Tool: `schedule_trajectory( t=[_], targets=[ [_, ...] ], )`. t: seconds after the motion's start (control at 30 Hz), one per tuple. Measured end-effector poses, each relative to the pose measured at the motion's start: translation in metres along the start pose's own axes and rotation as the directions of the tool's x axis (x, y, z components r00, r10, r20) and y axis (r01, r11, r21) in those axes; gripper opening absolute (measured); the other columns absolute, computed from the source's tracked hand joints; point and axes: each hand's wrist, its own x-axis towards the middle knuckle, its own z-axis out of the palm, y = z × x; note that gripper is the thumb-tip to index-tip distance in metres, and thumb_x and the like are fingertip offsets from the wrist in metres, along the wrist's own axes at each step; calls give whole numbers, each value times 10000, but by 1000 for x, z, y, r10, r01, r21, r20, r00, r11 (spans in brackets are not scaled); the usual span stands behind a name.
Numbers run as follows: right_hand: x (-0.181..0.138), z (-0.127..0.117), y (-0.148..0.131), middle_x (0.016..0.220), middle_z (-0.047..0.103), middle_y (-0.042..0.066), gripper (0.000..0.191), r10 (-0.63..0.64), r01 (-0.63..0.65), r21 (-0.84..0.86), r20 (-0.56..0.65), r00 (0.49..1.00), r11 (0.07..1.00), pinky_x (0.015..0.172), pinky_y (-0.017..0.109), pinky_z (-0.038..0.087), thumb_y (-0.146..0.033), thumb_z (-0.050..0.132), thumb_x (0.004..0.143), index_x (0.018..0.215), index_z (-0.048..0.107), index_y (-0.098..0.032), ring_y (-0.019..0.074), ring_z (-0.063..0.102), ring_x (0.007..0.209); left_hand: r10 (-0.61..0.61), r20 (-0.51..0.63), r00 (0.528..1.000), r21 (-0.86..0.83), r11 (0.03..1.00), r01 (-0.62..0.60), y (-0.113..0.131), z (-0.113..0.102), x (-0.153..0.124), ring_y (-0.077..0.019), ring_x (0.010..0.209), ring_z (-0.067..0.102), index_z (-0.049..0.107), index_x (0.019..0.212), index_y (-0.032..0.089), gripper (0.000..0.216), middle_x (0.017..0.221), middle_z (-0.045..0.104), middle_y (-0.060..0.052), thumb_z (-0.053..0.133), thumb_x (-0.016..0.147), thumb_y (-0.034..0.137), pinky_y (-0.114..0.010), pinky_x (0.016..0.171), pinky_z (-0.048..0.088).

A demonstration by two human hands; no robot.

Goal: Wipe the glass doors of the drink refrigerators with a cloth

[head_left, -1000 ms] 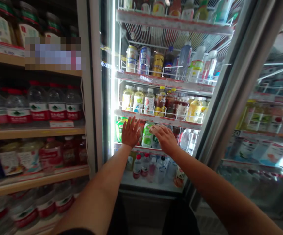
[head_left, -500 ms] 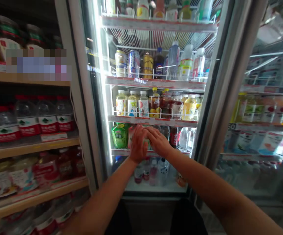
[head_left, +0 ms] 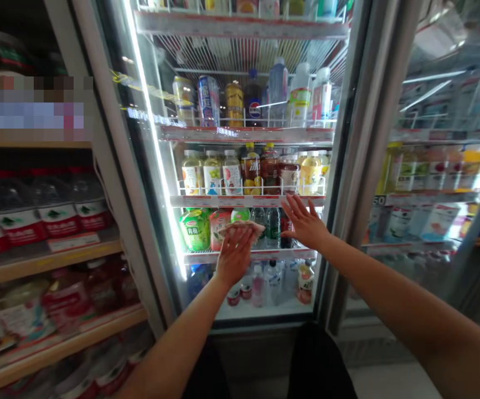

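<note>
A pale pinkish cloth [head_left: 251,226] is under the fingers of my left hand [head_left: 235,252], which presses it flat against the glass door of a lit drinks cooler. Part of the cloth sticks out above and to the right of the fingertips. To the right, my right hand [head_left: 304,224] is open with its fingers spread, holding nothing. It is at the glass; I cannot tell whether it touches. Behind my left hand, through the glass, are a green drink pack [head_left: 195,230] and a red one [head_left: 218,226].
Inside the cooler, a shelf of bottled drinks [head_left: 231,173] sits above my hands, and cans [head_left: 209,101] stand higher up. A metal door frame [head_left: 350,194] runs along the right. On the left are open shelves [head_left: 98,327] with red-capped water bottles [head_left: 51,202].
My hands were together over the glass and have separated. My right hand has moved right with fingers spreading, and the cloth now shows under my left hand. The view has shifted slightly.
</note>
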Motion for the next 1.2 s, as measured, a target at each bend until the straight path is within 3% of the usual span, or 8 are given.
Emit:
schedule_trajectory(
  t=[0.1, 0.23, 0.33, 0.4, 0.57, 0.73, 0.97, 1.2],
  targets=[
    [1, 4, 0, 1648, 103, 195, 1274, -13, 12, 12, 63, 998, 1000, 1204, 622, 53, -568, 814, 694, 1595, 17, -151, 340, -18, 1530, -76, -46, 996, 22, 997, 77, -12, -3, 11, -258, 1522, 136, 217, 1567, 238, 666, 1558, 384, -57, 455, 946, 200, -519, 1253, 121],
    [1, 6, -5, 1655, 55, 185, 1363, 7, -9, 29, 80, 997, 1000, 1206, 618, 49, -495, 875, 635, 1592, -37, -164, 330, -83, 1526, -225, -160, 961, -5, 974, 227, -33, -15, 21, -304, 1530, 45, 147, 1579, 189, 718, 1639, 168, -109, 478, 943, 226, -558, 1239, 183],
    [2, 6, -10, 1654, 33, 190, 1412, 40, -45, 40, 103, 994, 998, 1199, 636, 53, -469, 905, 588, 1590, -35, -144, 333, -119, 1519, -331, -154, 931, -20, 943, 332, -39, -20, -2, -302, 1530, 52, 111, 1582, 185, 718, 1651, 88, -121, 454, 955, 245, -559, 1240, 196],
    [4, 6, -14, 1650, 9, 197, 1449, 77, -84, 48, 132, 988, 995, 1190, 657, 35, -458, 929, 538, 1590, -11, -126, 355, -130, 1514, -347, -65, 935, 13, 937, 349, -38, -20, -29, -315, 1528, 57, 105, 1582, 166, 723, 1644, 122, -138, 455, 955, 256, -576, 1236, 195],
    [6, 6, -20, 1650, -9, 183, 1433, 110, -120, 61, 145, 983, 991, 1193, 653, 22, -408, 940, 524, 1592, 25, -131, 354, -115, 1517, -230, 68, 971, 36, 973, 228, -34, -18, -72, -329, 1519, 80, 103, 1580, 145, 742, 1633, 158, -149, 471, 944, 255, -577, 1230, 222],
    [5, 6, -22, 1650, -2, 169, 1425, 129, -138, 64, 125, 984, 988, 1202, 636, 30, -395, 940, 523, 1595, 33, -152, 342, -107, 1521, -241, 58, 969, 11, 971, 241, -27, -19, -68, -330, 1515, 86, 61, 1581, 146, 765, 1633, 135, -154, 470, 945, 261, -587, 1227, 226],
    [4, 3, -25, 1651, -11, 150, 1434, 146, -156, 78, 120, 982, 985, 1198, 654, 60, -369, 945, 518, 1592, 23, -145, 343, -82, 1525, -108, 151, 983, 33, 994, 104, -12, -13, -86, -306, 1514, 105, -13, 1581, 189, 828, 1624, 192, -124, 488, 922, 200, -560, 1218, 284],
    [4, 0, -26, 1651, -11, 144, 1405, 156, -169, 88, 139, 978, 982, 1203, 643, 45, -332, 938, 540, 1594, 25, -161, 340, -59, 1527, -35, 216, 976, 46, 999, 25, -7, -12, -84, -302, 1514, 115, 89, 1583, 159, 784, 1599, 283, -125, 471, 898, 171, -529, 1211, 310]
  ],
)
